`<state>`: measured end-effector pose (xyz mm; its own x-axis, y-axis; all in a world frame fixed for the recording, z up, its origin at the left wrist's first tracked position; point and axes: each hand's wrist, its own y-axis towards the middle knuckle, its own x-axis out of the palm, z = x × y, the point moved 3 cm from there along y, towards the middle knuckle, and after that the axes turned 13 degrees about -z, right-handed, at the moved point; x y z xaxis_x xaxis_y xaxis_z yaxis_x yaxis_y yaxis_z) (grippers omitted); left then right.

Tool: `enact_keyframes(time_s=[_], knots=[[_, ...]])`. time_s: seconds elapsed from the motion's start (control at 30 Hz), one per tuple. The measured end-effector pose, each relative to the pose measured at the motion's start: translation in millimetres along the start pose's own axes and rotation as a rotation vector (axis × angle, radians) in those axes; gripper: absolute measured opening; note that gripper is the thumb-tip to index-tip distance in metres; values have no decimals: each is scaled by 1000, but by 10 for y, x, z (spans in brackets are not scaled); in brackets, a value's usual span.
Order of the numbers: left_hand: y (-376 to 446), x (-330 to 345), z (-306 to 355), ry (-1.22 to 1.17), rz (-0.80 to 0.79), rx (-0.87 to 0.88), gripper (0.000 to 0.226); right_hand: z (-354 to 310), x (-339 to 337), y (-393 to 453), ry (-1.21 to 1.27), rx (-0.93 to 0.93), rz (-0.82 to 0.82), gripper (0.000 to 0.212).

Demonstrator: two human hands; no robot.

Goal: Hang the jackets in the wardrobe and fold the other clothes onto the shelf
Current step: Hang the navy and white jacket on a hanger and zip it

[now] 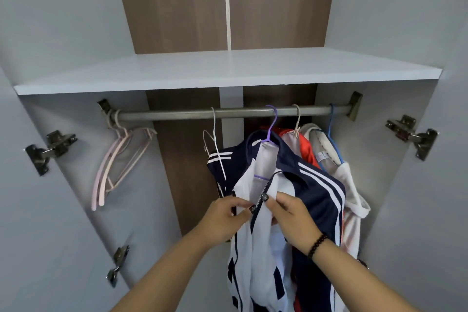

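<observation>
Navy-white striped jacket (pixel 314 185) on purple hanger (pixel 272 132) | left hand (pixel 222 218), right hand (pixel 293 218) grip pinching zipper edges

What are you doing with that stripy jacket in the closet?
A person is sorting out a navy and white striped jacket that hangs on a purple hanger from the wardrobe rail. The left hand and right hand each pinch one front edge by the zipper, as if to zip it. Other jackets hang behind it, spare pink hangers dangle at the left, and the shelf above holds no clothes.
</observation>
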<state>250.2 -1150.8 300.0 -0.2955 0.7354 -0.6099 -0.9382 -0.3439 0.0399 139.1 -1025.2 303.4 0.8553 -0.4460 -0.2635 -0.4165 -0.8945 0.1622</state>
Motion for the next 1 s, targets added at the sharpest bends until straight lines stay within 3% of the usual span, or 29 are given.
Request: enact_keyframes(time_s=[0.13, 0.27, 0.4, 0.5, 0.6, 0.73, 0.87, 1.0], knots=[[-5, 60, 74, -317, -69, -45, 16, -113, -94, 44, -73, -2, 4, 35], [-8, 107, 163, -167, -90, -13, 16, -105, -134, 51, -48, 50, 24, 27], [12, 113, 183, -69, 11, 25, 17, -107, -109, 1, 1, 56, 30, 28], [33, 82, 158, -81, 69, -5, 17, -69, -77, -98, 51, 68, 125, 6], [70, 31, 194, -212, 103, -42, 17, 50, 62, -237, -60, 125, 153, 18], [125, -48, 323, -351, 88, -35, 16, 118, 368, -264, -199, 170, -46, 38], [109, -113, 392, -434, 86, -12, 4, 128, 366, -115, -249, 171, -14, 21], [-90, -161, 224, -786, 163, 74, 44, 99, 242, -3, -189, 199, 43, 26]])
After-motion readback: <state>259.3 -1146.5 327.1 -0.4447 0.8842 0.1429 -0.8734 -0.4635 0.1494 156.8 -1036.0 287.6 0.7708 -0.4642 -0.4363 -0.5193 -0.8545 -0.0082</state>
